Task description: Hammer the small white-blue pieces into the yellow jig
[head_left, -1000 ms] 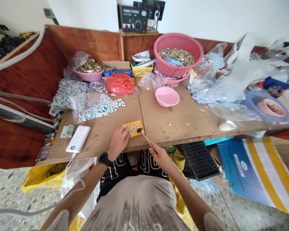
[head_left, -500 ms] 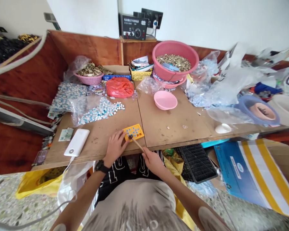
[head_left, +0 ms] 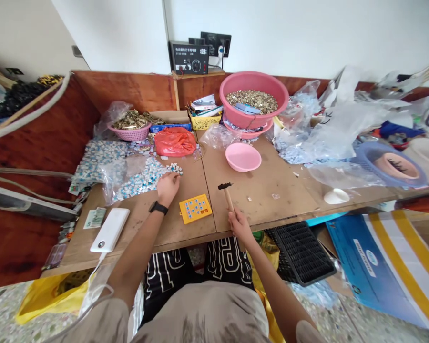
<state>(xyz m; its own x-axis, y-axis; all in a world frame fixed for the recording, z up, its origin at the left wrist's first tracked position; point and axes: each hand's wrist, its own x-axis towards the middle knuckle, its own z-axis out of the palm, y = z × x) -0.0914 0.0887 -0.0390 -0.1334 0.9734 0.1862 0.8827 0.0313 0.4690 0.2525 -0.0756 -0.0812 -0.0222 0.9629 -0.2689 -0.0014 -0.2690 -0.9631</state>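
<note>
My right hand [head_left: 240,225] grips the wooden handle of a small hammer [head_left: 229,196], its black head raised over the table to the right of the yellow plastic tray. The yellow tray [head_left: 196,220] lies flat near the front edge, with rows of small blue-and-white pieces and two orange-brown squares in one corner. My left hand [head_left: 168,188], wearing a black watch, reaches to the right end of a heap of small white-and-blue pieces [head_left: 139,181]. Its fingers are curled together at the heap; what is between them is hidden.
A pink bowl [head_left: 243,157] sits mid-table, before a large pink basin [head_left: 284,97] of metal parts. A red plastic bag [head_left: 175,142] and a pink basket [head_left: 130,134] stand behind the heap. A white power bank [head_left: 110,229] lies left. Plastic bags [head_left: 329,138] crowd the right.
My left hand has left the yellow tray and moved up to the heap of pieces. My right hand has lifted the hammer off the tray and carried it right.
</note>
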